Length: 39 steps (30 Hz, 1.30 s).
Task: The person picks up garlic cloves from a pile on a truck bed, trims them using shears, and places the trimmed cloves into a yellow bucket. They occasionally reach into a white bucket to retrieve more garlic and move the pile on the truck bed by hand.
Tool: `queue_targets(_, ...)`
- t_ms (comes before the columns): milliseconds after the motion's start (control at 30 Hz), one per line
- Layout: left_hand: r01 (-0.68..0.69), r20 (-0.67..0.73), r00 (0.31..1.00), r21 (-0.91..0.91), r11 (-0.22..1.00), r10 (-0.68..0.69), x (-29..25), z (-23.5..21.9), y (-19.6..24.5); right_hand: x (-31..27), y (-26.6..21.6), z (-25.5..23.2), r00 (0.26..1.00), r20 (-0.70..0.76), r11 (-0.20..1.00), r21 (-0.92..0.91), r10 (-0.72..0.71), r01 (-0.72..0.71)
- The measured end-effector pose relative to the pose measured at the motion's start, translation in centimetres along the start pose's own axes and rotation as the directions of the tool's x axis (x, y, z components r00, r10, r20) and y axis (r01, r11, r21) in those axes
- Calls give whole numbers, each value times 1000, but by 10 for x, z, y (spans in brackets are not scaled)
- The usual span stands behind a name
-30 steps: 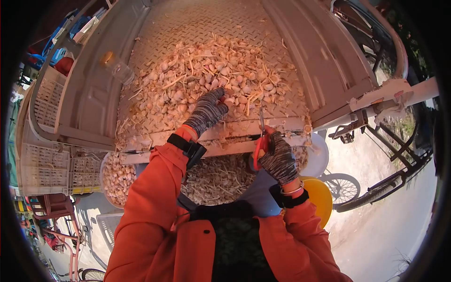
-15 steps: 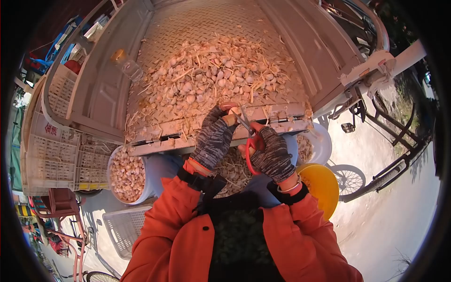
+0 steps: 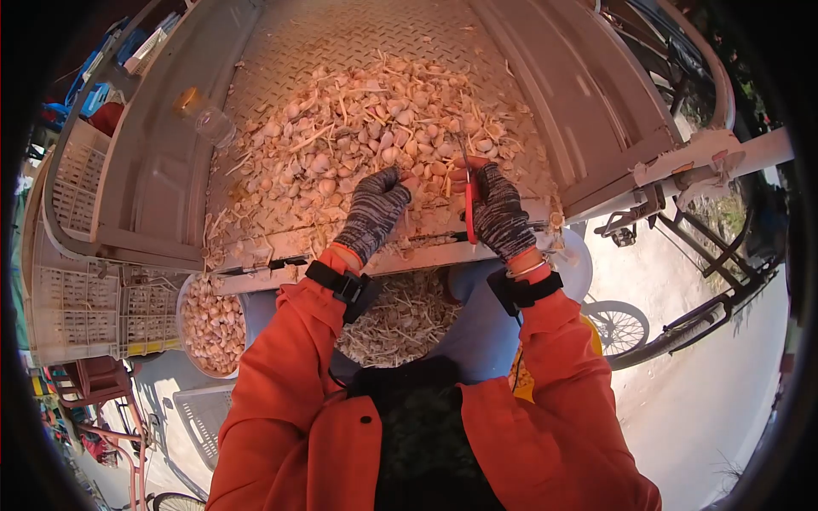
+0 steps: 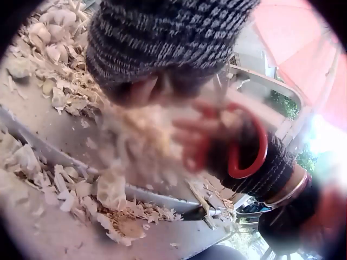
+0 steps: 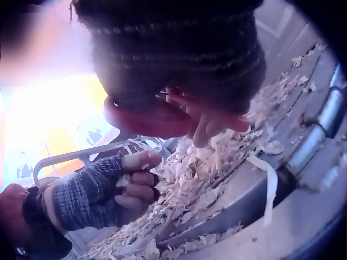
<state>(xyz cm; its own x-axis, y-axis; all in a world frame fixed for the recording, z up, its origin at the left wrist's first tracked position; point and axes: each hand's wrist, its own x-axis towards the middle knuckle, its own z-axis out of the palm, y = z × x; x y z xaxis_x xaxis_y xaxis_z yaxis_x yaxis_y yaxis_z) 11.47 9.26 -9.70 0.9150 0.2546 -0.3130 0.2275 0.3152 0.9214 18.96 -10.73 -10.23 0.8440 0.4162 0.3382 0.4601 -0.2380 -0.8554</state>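
Note:
Red-handled scissors (image 3: 469, 204) are gripped in my right hand (image 3: 501, 213), blades pointing away over the garlic heap (image 3: 375, 128). Left of it, my left hand (image 3: 375, 213) is low at the heap's near edge, a short gap between the two hands. The right wrist view shows my left hand (image 5: 97, 195) with fingers curled round a small pale piece (image 5: 123, 181), apparently garlic. Pale matter under my left hand (image 4: 162, 49) is blurred in the left wrist view, where the scissors' red loop (image 4: 263, 143) shows beyond. Both hands wear grey fingerless gloves.
The heap lies on a metal truck bed (image 3: 341, 30). A lidded jar (image 3: 213, 126) lies at its left. Below its edge stand a tub of garlic (image 3: 213, 328), a container of trimmings (image 3: 400, 319) and a partly hidden yellow bucket (image 3: 521, 379). Crates (image 3: 77, 311) stand left.
From half a second ago, when they met around a garlic piece at the scissors, my hands have moved apart and forward. The scissors now point away over the heap.

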Motion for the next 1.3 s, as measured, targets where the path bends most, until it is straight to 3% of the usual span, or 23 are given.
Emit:
queue_targets(33,-123,29,992,366,922,121,10,5,0,9,5,6,993,79,994,-64,93,-88)
queue_targets(100,-275,166,951,841,466,260,24,18,4,14,-14,8,978,140,961,-252,153,-114)
queue_targets(133,-273,164,952,839,471,259,31,16,1,11,-11,9,977,144,960,-256,155,-115)
queue_targets(200,-352,267,912,899,260,312,38,13,-10,-1,-1,7,946,123,954,-27,299,-297)
queue_targets(267,-314,273,942,921,230,193,24,16,-3,-15,-4,-6,950,104,954,-99,294,-285)
queue_targets(333,-461,421,867,880,111,267,13,3,-11,-21,-14,-20,922,220,929,-266,317,-256)
queue_targets(400,-445,433,891,893,73,136,-1,-3,2,-23,-11,-26,897,243,926,-177,369,-333)
queue_targets(467,-439,449,893,867,237,13,-8,-5,10,-16,-4,-25,901,188,909,70,392,-411)
queue_targets(500,-362,369,925,774,519,94,-7,-1,15,-13,-2,-20,912,154,912,101,381,-398)
queue_targets(533,-363,370,924,776,516,94,-1,8,16,-4,2,-10,912,153,912,104,380,-397)
queue_targets(600,-218,178,973,918,330,147,22,37,24,12,12,6,956,131,960,-133,262,-245)
queue_targets(633,-220,208,975,959,179,83,48,39,4,20,-12,5,932,97,905,-292,349,-309)
queue_targets(667,-225,212,973,958,175,90,56,39,-8,19,-13,1,935,91,907,-292,344,-305)
queue_targets(733,-298,275,913,954,33,302,62,38,-21,12,-12,-2,906,77,856,-371,415,-361)
queue_targets(800,-238,233,946,971,-5,224,49,49,5,-4,9,-14,877,140,871,-265,460,-415)
queue_targets(867,-185,187,982,967,173,10,39,46,21,-27,53,-11,904,74,905,28,422,-425)
queue_targets(900,-304,254,951,869,390,175,25,33,18,-26,7,-29,900,160,894,138,405,-427)
queue_targets(933,-305,254,950,873,380,180,18,27,20,-31,-8,-34,904,158,896,147,397,-419)
queue_targets(967,-154,167,984,645,748,58,11,22,23,-37,-19,-38,948,137,956,23,287,-293)
queue_targets(1000,51,138,986,290,956,-94,3,19,24,-44,-26,-40,976,128,981,-105,175,-162)
queue_targets(1067,46,142,988,127,991,-64,-15,17,20,-49,-38,-43,979,132,984,-101,158,-145)
queue_targets(1133,47,313,950,-188,981,15,-32,14,20,-52,-52,-45,988,150,983,-182,25,2)
queue_targets(1300,41,198,980,-89,995,-22,-66,19,18,-59,-64,-39,973,144,936,-278,-182,216)
